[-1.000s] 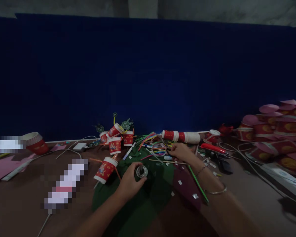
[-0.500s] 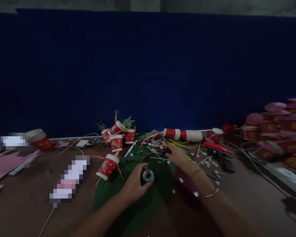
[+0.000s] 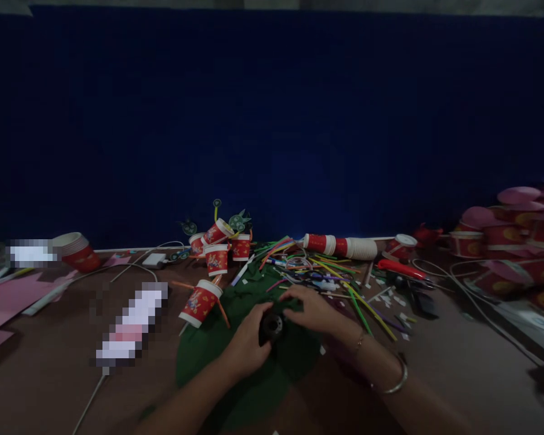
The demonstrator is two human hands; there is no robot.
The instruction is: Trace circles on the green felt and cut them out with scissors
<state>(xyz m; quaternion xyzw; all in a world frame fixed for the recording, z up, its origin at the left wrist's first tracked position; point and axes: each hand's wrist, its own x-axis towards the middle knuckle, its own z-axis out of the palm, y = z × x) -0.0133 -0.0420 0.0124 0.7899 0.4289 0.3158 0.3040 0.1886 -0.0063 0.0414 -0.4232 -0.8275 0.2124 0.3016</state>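
Note:
My left hand (image 3: pixel 249 341) is closed around a small dark round object (image 3: pixel 272 325) with a grey ring on its face, like a roll; its exact kind is not clear. Just to the right of it, my right hand (image 3: pixel 310 309) hovers with bent fingers and a gap between thumb and forefinger, and I see nothing held there. Both hands are over a dark green sheet (image 3: pixel 236 386). Beyond them lie scattered coloured strips (image 3: pixel 321 269) and a pair of dark-handled scissors (image 3: pixel 306 277).
Red paper cups (image 3: pixel 202 303) with strips attached stand left of centre. A nested cup stack (image 3: pixel 360 248) lies at the back. A red-handled tool (image 3: pixel 401 269) and a cable (image 3: pixel 476 308) lie right, near piled red cups (image 3: pixel 503 238). Pink paper (image 3: pixel 22 296) is at left.
My right hand has come back from the strips toward the round object in my left hand. That object has tilted and its face looks darker. The view has shifted slightly.

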